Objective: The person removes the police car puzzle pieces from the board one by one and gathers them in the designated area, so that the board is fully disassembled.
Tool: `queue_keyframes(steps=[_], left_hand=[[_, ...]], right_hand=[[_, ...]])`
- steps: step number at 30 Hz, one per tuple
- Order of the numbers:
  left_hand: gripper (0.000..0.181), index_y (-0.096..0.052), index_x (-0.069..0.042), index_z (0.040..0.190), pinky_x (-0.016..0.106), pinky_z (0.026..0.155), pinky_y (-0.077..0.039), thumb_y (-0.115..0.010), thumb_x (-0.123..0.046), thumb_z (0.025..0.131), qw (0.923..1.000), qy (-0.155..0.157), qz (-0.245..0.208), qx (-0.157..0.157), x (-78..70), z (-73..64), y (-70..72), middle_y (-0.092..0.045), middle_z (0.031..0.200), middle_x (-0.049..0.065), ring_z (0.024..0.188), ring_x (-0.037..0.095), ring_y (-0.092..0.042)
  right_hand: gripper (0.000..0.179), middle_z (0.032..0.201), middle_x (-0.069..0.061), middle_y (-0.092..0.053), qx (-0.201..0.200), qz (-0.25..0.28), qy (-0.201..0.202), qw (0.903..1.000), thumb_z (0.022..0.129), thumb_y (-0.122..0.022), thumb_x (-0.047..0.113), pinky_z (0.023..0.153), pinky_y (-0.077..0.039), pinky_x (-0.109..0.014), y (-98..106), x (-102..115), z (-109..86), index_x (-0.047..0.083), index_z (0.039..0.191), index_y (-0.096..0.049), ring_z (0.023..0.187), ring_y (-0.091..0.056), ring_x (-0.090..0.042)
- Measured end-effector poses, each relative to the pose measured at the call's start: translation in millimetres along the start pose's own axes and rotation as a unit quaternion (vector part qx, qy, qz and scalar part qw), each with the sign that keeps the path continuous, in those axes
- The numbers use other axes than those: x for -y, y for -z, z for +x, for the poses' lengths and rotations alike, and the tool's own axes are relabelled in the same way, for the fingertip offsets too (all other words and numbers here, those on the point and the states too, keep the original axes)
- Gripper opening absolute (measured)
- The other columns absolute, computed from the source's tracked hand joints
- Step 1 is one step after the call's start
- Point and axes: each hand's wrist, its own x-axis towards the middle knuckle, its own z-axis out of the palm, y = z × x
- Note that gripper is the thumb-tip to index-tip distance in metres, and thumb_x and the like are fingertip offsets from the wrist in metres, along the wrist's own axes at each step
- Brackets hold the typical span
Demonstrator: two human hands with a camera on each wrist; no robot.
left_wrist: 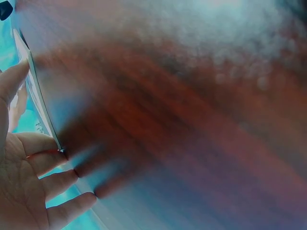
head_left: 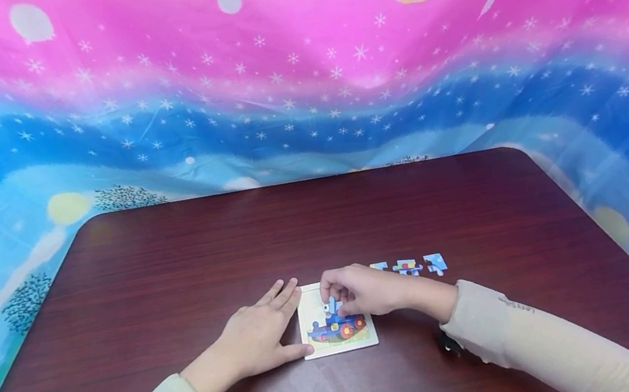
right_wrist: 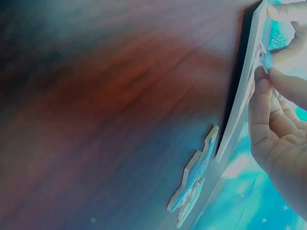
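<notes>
R grip (head_left: 368,289) pinching pc (right_wrist: 266,61) over tray (head_left: 344,352) | L grip (head_left: 259,336) splayed, touching tray edge | far tbl edge (head_left: 312,181) distant

My sleeves (head_left: 542,331) are beige, the puzzle tray (head_left: 346,350) cream, the table (head_left: 295,232) reddish-brown, the cloth (head_left: 303,76) pink and blue with snowflakes.

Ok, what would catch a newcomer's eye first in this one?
Probably the vivid pink-and-blue backdrop behind the dark table. Next, the white-framed puzzle near the table's front, where the right hand pinches a blue piece and the left hand touches the frame's left edge.
</notes>
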Motion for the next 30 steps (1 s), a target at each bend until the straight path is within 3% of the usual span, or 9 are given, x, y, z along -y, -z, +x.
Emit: queue_keyframes(steps=[8, 24, 30], left_hand=[[0.094, -0.045, -0.005, 0.149, 0.050, 0.084, -0.056, -0.064, -0.068, 0.082, 1.0000, -0.001, 0.004, 0.001, -1.2, 0.0, 1.2, -0.038, 0.160, 0.008, 0.147, 0.026, -0.037], [0.094, -0.044, -0.005, 0.149, 0.047, 0.083, -0.057, -0.063, -0.069, 0.082, 1.0000, 0.001, 0.009, 0.001, 0.2, -0.1, 0.2, -0.038, 0.160, 0.008, 0.148, 0.026, -0.037], [0.095, -0.043, -0.006, 0.150, 0.048, 0.083, -0.057, -0.063, -0.069, 0.083, 1.0000, 0.002, 0.008, 0.004, -0.1, -0.3, -0.5, -0.037, 0.160, 0.007, 0.148, 0.025, -0.036]], right_hand=[[0.020, 0.079, 0.005, -0.059, -0.014, 0.035, 0.023, 0.9990, 0.087, -0.072, 0.000, 0.075, -0.051, -0.022, 6.5, 0.3, -3.4, 0.012, 0.102, -0.064, 0.077, -0.054, -0.005], [0.020, 0.083, 0.002, -0.061, -0.039, 0.070, 0.024, 0.9965, 0.090, -0.069, 0.003, 0.068, -0.051, -0.024, 22.7, -10.6, -17.4, 0.010, 0.109, -0.066, 0.073, -0.055, -0.009], [0.020, 0.084, 0.003, -0.065, -0.048, 0.071, 0.024, 0.9961, 0.092, -0.068, 0.004, 0.074, -0.053, -0.028, 28.2, -15.7, -27.3, 0.008, 0.112, -0.066, 0.078, -0.058, -0.009]])
